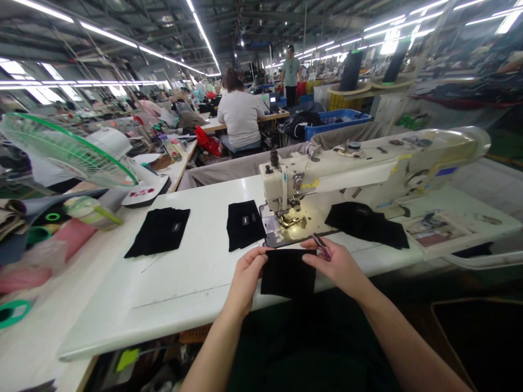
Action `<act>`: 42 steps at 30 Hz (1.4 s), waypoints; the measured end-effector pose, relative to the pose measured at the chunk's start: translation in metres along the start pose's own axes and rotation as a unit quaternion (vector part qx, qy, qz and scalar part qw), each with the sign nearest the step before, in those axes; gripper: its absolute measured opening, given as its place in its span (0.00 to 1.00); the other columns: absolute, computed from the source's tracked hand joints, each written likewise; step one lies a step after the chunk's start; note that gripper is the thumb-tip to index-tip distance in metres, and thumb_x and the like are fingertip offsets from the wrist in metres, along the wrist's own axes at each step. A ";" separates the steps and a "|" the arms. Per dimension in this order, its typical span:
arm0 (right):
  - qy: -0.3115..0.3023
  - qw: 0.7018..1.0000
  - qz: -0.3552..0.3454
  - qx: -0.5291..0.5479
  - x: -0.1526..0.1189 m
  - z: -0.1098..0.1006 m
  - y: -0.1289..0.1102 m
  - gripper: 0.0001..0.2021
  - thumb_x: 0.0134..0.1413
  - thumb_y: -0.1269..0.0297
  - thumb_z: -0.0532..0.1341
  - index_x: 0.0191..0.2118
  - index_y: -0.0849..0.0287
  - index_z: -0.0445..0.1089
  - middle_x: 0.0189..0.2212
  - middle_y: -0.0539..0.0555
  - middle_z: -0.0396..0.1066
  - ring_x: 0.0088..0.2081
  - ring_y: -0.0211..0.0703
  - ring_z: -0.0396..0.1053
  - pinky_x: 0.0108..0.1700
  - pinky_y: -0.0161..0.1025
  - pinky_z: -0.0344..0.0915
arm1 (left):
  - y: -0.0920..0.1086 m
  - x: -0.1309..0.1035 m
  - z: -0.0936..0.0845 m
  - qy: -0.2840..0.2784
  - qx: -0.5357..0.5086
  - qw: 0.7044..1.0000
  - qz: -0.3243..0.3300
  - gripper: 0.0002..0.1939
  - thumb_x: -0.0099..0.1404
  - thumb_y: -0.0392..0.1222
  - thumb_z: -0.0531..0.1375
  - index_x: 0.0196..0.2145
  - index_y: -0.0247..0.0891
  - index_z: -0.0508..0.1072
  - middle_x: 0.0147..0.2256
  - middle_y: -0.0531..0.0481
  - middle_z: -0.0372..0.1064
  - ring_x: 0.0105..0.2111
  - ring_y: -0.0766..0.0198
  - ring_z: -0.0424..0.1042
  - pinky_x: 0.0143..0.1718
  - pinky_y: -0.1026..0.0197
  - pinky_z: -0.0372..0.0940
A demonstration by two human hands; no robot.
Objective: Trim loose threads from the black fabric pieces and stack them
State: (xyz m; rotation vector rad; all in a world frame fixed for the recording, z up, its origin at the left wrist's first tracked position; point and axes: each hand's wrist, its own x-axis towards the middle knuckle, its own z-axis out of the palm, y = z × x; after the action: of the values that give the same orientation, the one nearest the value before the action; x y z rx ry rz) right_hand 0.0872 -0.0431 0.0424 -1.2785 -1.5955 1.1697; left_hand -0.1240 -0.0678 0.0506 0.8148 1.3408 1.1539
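Note:
A black fabric piece (288,275) hangs at the table's front edge, stretched between my two hands. My left hand (250,270) pinches its upper left corner. With thumb and fingers, my right hand (333,265) grips the upper right corner, and small thread snips (322,246) are tucked in the same hand. Just beyond, the sewing machine (286,182) stands with its lit needle area over the metal plate (304,223). Left of the plate lies a stack of black pieces with small labels (245,224). More black pieces (363,222) lie under the machine arm.
Another black stack (158,231) rests on the white table (196,272) at left. A green-rimmed fan (73,147) stands beyond it. An inset parts tray (445,228) sits at right. A blue crate (339,120) and a seated person (241,111) are behind the machine.

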 end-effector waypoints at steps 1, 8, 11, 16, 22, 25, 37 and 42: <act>0.001 1.000 -0.001 -0.003 0.000 0.000 -0.001 0.15 0.50 0.58 0.65 0.43 0.58 0.75 0.39 0.54 0.77 0.29 0.42 0.69 0.36 0.41 0.67 | 0.000 0.000 0.001 -0.003 0.000 1.000 0.000 0.10 0.54 0.43 0.63 0.33 0.36 0.79 0.24 0.53 0.72 0.23 0.69 0.66 0.26 0.68 0.58; 0.000 1.000 0.004 -0.012 -0.001 0.000 -0.003 0.15 0.50 0.58 0.65 0.44 0.57 0.74 0.39 0.53 0.77 0.26 0.39 0.66 0.30 0.38 0.63 | 0.002 -0.001 0.003 -0.018 -0.043 0.999 0.007 0.14 0.51 0.47 0.71 0.32 0.36 0.78 0.28 0.51 0.77 0.27 0.66 0.72 0.31 0.67 0.64; 0.014 1.000 -0.001 -0.018 0.000 -0.006 0.001 0.14 0.51 0.58 0.64 0.44 0.57 0.74 0.40 0.53 0.77 0.25 0.38 0.64 0.31 0.39 0.63 | 0.000 0.002 -0.002 -0.004 -0.075 0.997 0.007 0.12 0.54 0.45 0.70 0.34 0.36 0.79 0.28 0.51 0.77 0.28 0.67 0.72 0.31 0.68 0.64; 0.047 0.999 -0.006 -0.024 0.004 -0.015 0.008 0.15 0.51 0.58 0.64 0.44 0.58 0.74 0.42 0.55 0.77 0.29 0.42 0.69 0.34 0.41 0.65 | -0.002 0.002 -0.005 0.002 -0.109 0.994 -0.003 0.11 0.52 0.44 0.70 0.32 0.35 0.79 0.27 0.51 0.76 0.27 0.68 0.72 0.30 0.68 0.65; 0.119 0.988 -0.031 -0.092 0.010 -0.011 0.015 0.16 0.53 0.54 0.62 0.43 0.59 0.73 0.41 0.57 0.77 0.34 0.47 0.72 0.38 0.44 0.68 | -0.004 -0.001 0.002 -0.018 -0.136 0.990 -0.018 0.12 0.51 0.42 0.70 0.33 0.34 0.80 0.27 0.49 0.77 0.25 0.67 0.72 0.30 0.68 0.66; 0.188 0.967 -0.090 -0.146 0.006 0.000 0.010 0.19 0.60 0.50 0.57 0.47 0.59 0.71 0.46 0.60 0.74 0.44 0.51 0.72 0.45 0.46 0.68 | -0.006 -0.004 0.007 -0.024 -0.137 0.990 -0.020 0.13 0.53 0.42 0.69 0.37 0.34 0.81 0.29 0.48 0.78 0.26 0.67 0.72 0.30 0.67 0.65; 0.064 0.938 -0.198 -0.277 -0.015 0.043 -0.011 0.16 0.68 0.59 0.52 0.55 0.56 0.68 0.39 0.54 0.73 0.35 0.43 0.73 0.36 0.37 0.66 | -0.013 -0.010 0.021 -0.032 -0.126 0.991 -0.006 0.14 0.57 0.43 0.66 0.40 0.36 0.81 0.34 0.47 0.79 0.31 0.66 0.72 0.35 0.67 0.63; 0.083 0.928 -0.208 -0.297 -0.014 0.043 -0.008 0.15 0.68 0.60 0.52 0.54 0.57 0.68 0.39 0.54 0.73 0.36 0.43 0.72 0.35 0.37 0.65 | -0.014 -0.010 0.022 -0.024 -0.111 0.994 -0.003 0.16 0.56 0.45 0.67 0.42 0.37 0.80 0.33 0.47 0.78 0.30 0.66 0.71 0.33 0.67 0.62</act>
State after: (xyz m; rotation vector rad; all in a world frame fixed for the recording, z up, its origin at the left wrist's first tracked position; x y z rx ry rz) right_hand 0.0473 -0.0657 0.0378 -1.2589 -2.0417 0.3068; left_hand -0.0993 -0.0779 0.0424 0.6726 1.1503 1.2465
